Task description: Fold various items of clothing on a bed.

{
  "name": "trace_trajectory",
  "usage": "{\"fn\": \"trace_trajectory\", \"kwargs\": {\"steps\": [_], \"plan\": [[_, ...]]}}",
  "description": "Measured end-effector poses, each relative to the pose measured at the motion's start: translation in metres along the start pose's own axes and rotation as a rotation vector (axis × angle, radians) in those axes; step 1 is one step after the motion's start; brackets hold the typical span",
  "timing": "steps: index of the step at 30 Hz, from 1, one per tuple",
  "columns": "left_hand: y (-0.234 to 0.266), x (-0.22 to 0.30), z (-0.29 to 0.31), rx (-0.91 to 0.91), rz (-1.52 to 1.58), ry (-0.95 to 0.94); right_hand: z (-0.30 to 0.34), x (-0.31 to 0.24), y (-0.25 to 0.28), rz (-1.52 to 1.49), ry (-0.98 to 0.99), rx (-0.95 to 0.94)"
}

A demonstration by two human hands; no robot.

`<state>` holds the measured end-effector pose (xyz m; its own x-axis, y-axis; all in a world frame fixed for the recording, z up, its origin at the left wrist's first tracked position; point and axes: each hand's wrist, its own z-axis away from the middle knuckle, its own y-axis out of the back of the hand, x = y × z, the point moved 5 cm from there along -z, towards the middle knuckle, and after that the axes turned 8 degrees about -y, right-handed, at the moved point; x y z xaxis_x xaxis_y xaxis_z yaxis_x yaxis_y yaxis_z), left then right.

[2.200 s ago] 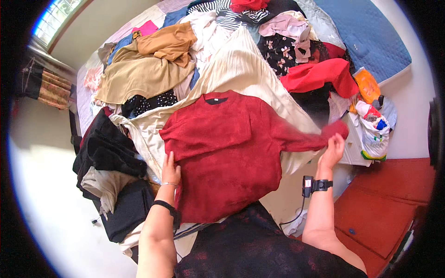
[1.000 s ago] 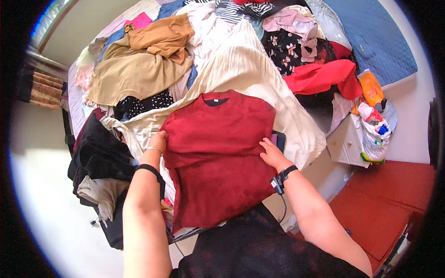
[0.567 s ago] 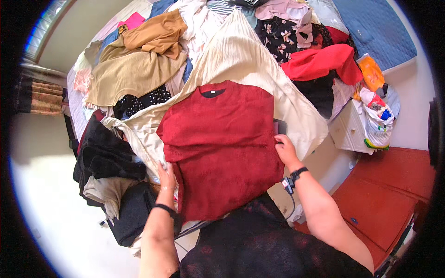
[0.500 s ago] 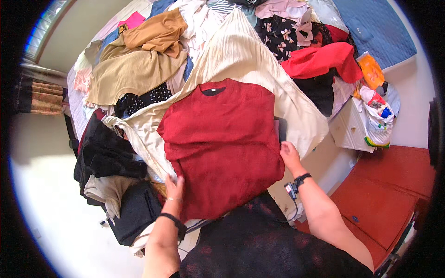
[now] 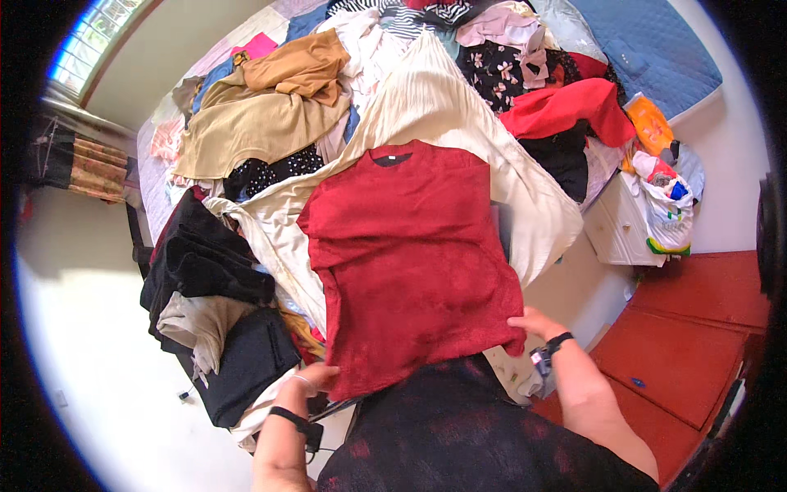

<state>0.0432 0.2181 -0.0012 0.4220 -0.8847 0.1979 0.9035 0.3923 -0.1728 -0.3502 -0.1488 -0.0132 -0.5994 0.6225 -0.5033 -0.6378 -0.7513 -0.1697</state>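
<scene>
Red sweater (image 5: 414, 262) lies over the near edge of the cream cloth (image 5: 430, 102). Left hand (image 5: 316, 378) and right hand (image 5: 538, 323) grip its lower corners, fingers closed on the hem.

The red sweater (image 5: 410, 287) covers most of a dark piece (image 5: 502, 230) at its right, which is unidentifiable. Its collar label (image 5: 392, 157) is too small to read. Toward the bed's (image 5: 151, 184) far edge, striped clothes (image 5: 402, 23) are cut off.
</scene>
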Motion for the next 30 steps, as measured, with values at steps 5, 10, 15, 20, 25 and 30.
{"fn": "trace_trajectory", "kwargs": {"steps": [5,10,15,20,25,30], "plan": [[0.044,0.156,0.065,0.185,0.471,-0.529,0.029,-0.136,0.04,-0.233,0.284,-0.067],[0.054,0.299,0.043,-0.108,1.021,-1.128,-0.032,-0.247,0.078,-0.625,0.541,0.237],[0.079,0.29,-0.036,0.67,0.185,-0.795,-0.093,-0.246,0.067,-0.098,0.348,0.418],[0.081,0.269,-0.089,0.815,-0.227,-0.782,-0.148,-0.219,0.063,0.317,0.329,0.674],[0.062,0.272,-0.095,0.592,0.177,-0.752,-0.171,-0.214,0.075,0.078,0.324,0.634],[0.067,0.292,-0.094,0.671,0.127,-0.637,-0.168,-0.236,0.062,-0.145,0.283,0.383]]}}
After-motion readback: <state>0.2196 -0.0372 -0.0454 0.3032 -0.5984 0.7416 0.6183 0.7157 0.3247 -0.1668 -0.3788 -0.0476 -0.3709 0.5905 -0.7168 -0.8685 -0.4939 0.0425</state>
